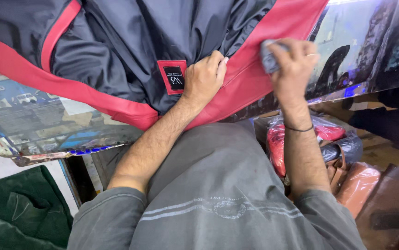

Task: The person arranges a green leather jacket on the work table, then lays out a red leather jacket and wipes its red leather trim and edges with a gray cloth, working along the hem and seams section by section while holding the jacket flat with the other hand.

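A large bag of dark grey fabric (130,41) with red trim (264,51) lies on a worn worktable (46,125). A small red and black label patch (172,76) is sewn near its lower edge. My left hand (205,78) is closed on the grey fabric just right of the patch, pinning it down. My right hand (292,65) grips a small grey pad or cloth (269,55) and presses it against the red trim band at the bag's right side.
The table top is covered with scuffed printed sheets and ends just in front of my body. Under it at the right sit bagged red items (278,143) and brown leather bags (375,194). A dark green cloth (19,208) lies at the lower left.
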`<action>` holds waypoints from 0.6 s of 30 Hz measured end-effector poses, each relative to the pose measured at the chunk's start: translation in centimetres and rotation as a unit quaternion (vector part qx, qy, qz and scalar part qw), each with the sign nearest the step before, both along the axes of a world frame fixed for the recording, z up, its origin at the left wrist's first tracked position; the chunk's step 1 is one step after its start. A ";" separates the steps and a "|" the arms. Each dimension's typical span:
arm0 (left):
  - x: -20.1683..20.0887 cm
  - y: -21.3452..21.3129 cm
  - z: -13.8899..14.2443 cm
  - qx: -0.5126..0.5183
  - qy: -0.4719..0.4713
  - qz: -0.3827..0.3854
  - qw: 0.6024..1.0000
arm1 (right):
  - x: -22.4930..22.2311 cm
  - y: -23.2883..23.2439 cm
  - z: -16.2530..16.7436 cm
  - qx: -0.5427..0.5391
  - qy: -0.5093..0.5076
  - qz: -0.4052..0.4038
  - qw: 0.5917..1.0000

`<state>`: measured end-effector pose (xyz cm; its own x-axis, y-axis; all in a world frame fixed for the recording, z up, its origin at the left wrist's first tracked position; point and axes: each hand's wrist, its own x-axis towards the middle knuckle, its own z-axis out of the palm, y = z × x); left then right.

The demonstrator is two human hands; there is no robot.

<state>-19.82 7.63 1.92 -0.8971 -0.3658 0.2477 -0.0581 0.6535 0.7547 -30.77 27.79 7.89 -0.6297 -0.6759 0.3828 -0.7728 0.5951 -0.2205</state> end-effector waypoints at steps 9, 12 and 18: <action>0.3 -0.5 2.8 0.034 0.002 -0.028 0.999 | 0.0 2.9 -0.7 -0.014 -0.014 -0.085 0.996; 3.7 -1.3 5.4 0.046 0.100 -0.032 0.993 | 0.5 4.9 -1.7 -0.286 -0.228 -0.099 0.925; 13.7 -7.4 6.4 -0.124 0.093 0.132 0.979 | 4.6 7.8 -6.1 -0.355 -0.472 -0.087 0.802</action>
